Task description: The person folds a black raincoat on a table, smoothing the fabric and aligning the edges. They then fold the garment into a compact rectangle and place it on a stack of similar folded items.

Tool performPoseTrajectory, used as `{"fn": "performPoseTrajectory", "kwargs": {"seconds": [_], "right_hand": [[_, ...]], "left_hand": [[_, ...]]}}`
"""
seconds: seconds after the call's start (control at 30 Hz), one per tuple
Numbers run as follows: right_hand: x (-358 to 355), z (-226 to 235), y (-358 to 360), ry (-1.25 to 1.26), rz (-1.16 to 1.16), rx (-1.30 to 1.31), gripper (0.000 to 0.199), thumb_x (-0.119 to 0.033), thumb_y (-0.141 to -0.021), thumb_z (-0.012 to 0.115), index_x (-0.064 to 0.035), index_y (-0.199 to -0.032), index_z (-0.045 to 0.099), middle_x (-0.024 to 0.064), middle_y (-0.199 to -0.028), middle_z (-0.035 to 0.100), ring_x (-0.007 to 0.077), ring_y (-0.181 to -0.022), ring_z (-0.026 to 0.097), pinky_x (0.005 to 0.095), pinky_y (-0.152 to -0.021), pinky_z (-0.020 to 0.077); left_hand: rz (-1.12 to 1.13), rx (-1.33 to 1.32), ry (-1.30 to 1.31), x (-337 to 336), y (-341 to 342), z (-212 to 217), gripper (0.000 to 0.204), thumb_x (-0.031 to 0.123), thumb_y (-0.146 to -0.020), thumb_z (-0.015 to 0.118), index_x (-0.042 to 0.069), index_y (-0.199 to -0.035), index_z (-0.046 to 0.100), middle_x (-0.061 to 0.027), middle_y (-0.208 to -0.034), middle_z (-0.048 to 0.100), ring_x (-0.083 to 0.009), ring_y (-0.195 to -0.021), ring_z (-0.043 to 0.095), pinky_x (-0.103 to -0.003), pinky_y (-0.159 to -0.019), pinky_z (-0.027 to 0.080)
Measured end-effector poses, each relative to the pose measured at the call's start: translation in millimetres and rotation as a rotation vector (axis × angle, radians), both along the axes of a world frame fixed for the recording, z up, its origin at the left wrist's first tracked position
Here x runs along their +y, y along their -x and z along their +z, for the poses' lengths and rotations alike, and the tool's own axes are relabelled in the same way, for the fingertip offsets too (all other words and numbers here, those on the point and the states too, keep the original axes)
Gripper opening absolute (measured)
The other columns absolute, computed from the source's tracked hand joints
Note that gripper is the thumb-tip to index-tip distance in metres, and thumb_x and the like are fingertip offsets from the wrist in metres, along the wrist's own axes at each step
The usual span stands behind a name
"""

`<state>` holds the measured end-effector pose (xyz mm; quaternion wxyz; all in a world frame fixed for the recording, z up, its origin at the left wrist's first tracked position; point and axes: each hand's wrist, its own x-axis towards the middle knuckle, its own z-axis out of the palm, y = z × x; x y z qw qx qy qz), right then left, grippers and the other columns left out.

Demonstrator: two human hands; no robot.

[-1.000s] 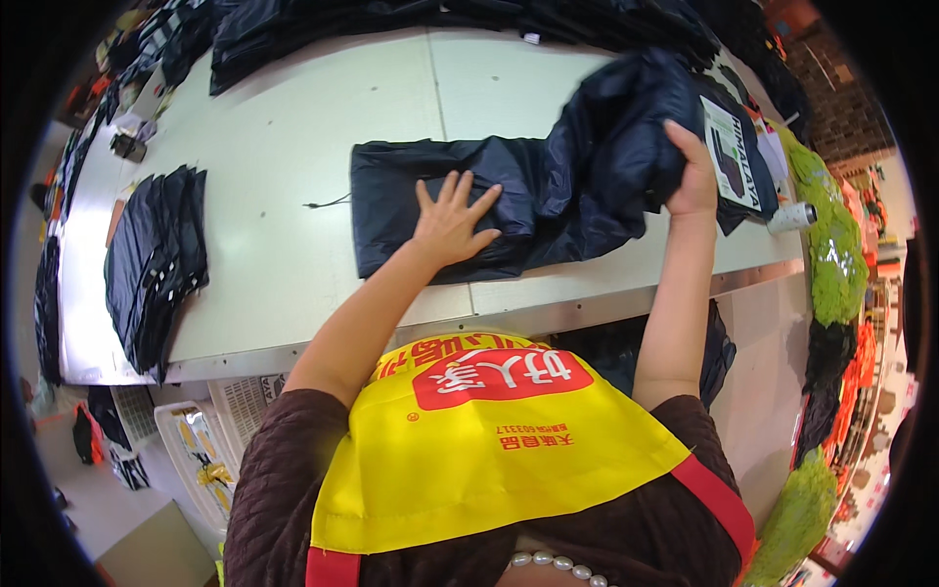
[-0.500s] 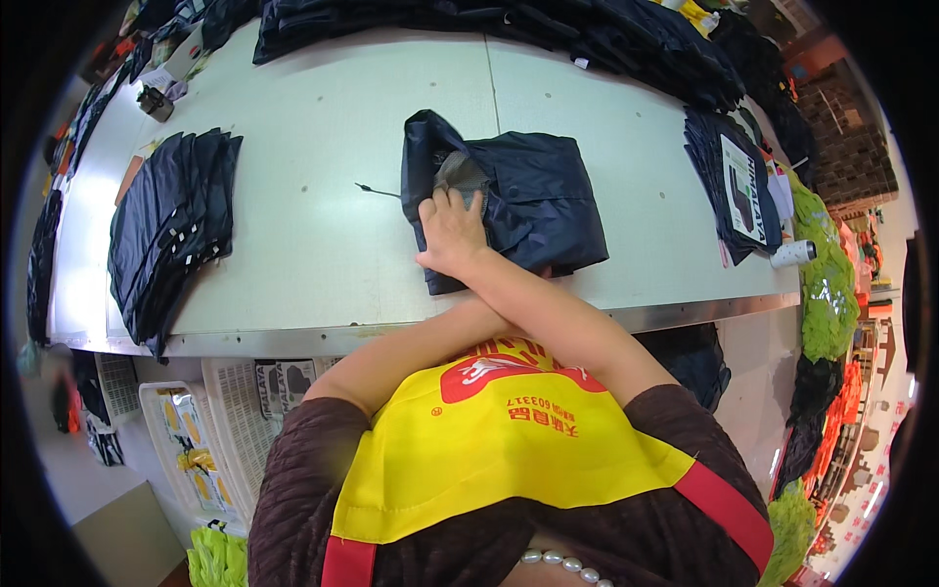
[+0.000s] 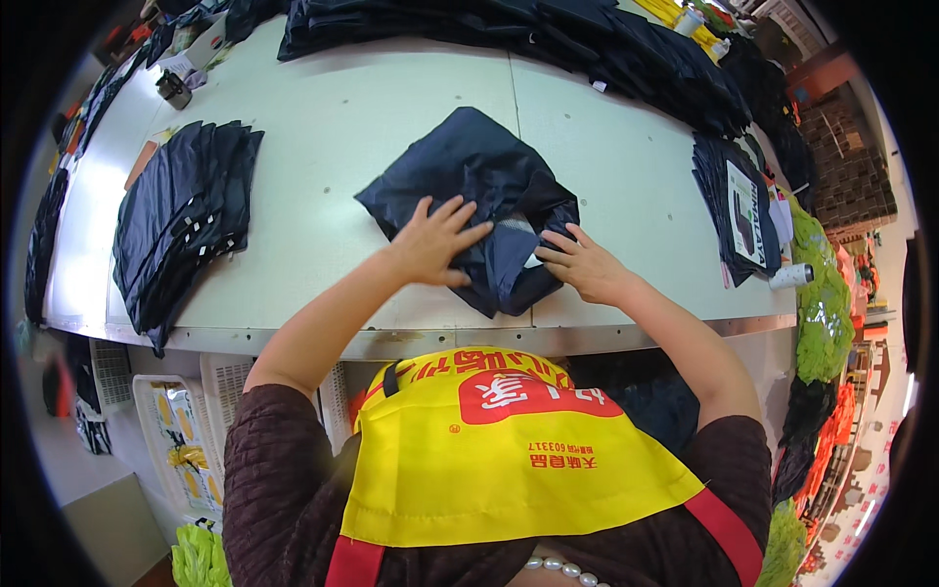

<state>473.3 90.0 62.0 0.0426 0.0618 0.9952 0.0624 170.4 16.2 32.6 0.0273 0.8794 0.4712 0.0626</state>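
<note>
A dark navy garment (image 3: 460, 157) of thin shiny cloth lies folded on the table in front of me, one corner pointing away. Light grey lining or mesh (image 3: 514, 235) shows in a gap near its right side. My left hand (image 3: 437, 245) rests on the garment's left front part, fingers spread and stretched out. At the right edge my right hand (image 3: 587, 267) touches the cloth with its fingers apart. Whether those fingertips hook under the fabric, I cannot tell.
Folded dark garments (image 3: 186, 215) lie fanned at the left, and another stack (image 3: 722, 210) with a printed card sits at the right, next to a white thread cone (image 3: 790, 276). A long dark pile (image 3: 518, 39) lines the far side. The metal table edge (image 3: 391, 342) runs before me.
My crossed arms have come apart, so my left hand is now on the left and my right on the right. The garment has turned to a diamond position, and its cord no longer shows.
</note>
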Motion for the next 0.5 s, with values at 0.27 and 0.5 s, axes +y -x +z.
{"fn": "performPoseTrajectory", "kwargs": {"seconds": [0.27, 0.5], "right_hand": [[40.1, 65.1, 105.5, 0.461, -0.499, 0.496, 0.039, -0.02, -0.074, 0.063, -0.0109, -0.111, 0.056, 0.0162, -0.094, 0.064, 0.0342, -0.087, 0.061, 0.0393, -0.075, 0.0504], [134.4, -53.6, 121.2, 0.742, -1.068, -0.022, 0.109, -0.039, -0.045, 0.086, 0.0087, -0.129, 0.036, 0.0266, -0.121, 0.054, 0.0345, -0.11, 0.056, 0.0376, -0.094, 0.0449]], "left_hand": [[0.156, 0.295, 0.001, -24.3, -38.7, -2.9, 0.111, 0.062, -0.05, 0.076, 0.02, -0.142, 0.031, -0.0166, -0.143, 0.033, -0.035, -0.132, 0.029, -0.06, -0.094, 0.031], [0.099, 0.17, -0.118, -32.5, -28.3, -16.0, 0.095, 0.039, -0.063, 0.074, 0.018, -0.144, 0.028, -0.0148, -0.145, 0.031, -0.0288, -0.137, 0.024, -0.057, -0.103, 0.022]]}}
